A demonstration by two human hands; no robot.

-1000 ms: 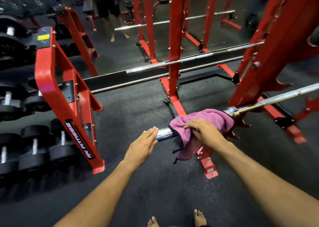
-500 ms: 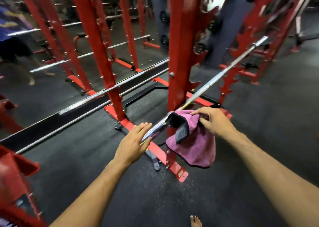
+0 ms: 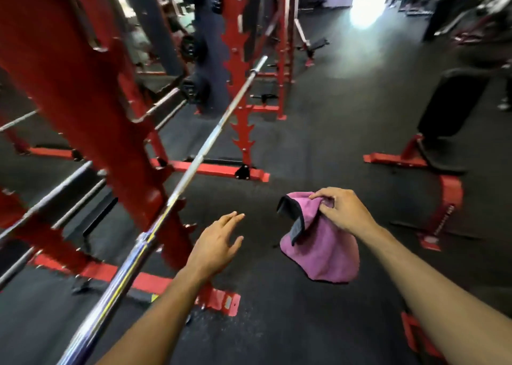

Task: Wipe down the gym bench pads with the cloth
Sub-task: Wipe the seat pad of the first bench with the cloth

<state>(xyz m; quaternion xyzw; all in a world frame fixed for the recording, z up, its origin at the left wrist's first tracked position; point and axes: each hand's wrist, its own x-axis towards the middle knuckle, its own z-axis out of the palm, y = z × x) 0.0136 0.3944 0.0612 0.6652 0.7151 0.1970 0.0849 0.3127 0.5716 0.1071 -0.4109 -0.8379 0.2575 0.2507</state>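
Your left hand [image 3: 219, 244] floats over the floor [image 3: 277, 323] with fingers straight and slightly spread, holding nothing, just right of the bar [image 3: 171, 198]. Your right hand [image 3: 342, 212] pinches the pink cloth [image 3: 322, 249] at its top; the cloth hangs free in the air, clear of the bar. The bar runs away from you along the red rack [image 3: 91, 109]. Farther off to the right stands a bench [image 3: 448, 109] with a black pad on a red frame, well apart from the cloth.
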